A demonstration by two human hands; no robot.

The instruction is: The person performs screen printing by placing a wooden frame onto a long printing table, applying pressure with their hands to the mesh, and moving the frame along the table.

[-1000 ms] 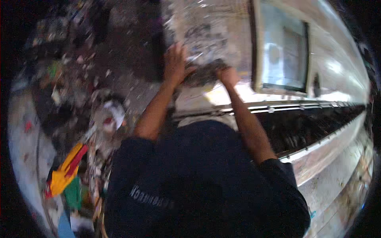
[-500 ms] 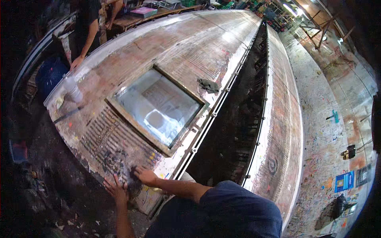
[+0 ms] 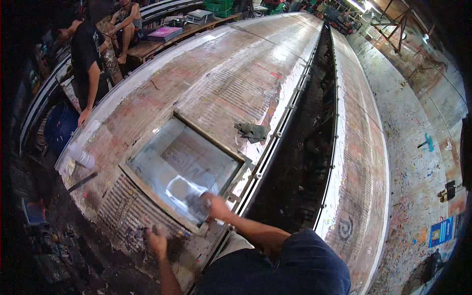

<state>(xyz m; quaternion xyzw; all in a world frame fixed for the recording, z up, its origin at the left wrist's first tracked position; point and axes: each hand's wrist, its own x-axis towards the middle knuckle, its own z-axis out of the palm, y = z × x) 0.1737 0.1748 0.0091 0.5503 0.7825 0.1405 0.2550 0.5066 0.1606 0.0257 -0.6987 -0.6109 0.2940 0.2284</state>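
My right hand (image 3: 212, 205) is on the lower part of a framed printing screen (image 3: 184, 147), holding a blurred grey crumpled wad (image 3: 196, 205), perhaps a rag. My left hand (image 3: 158, 238) is curled over the streaked, stained near end of the long table (image 3: 113, 118), below the frame; what its fingers hold is dark and unclear. A dark cloth (image 3: 250, 132) lies beside the table's rail, right of the screen. A pale plastic container (image 3: 82, 156) rests at the table's left edge.
A co-worker (image 3: 86, 64) stands bent at the left edge, a hand on the table; another person (image 3: 125, 24) sits behind. A bench (image 3: 152, 44) holds stacks. A dark gap separates a second long table (image 3: 351, 187) on the right; a stained pale surface (image 3: 408, 147) lies beyond.
The head view has swung up along the table. My right hand has moved up onto the screen with the grey wad. My left hand has gone from spread fingers to a curled shape.
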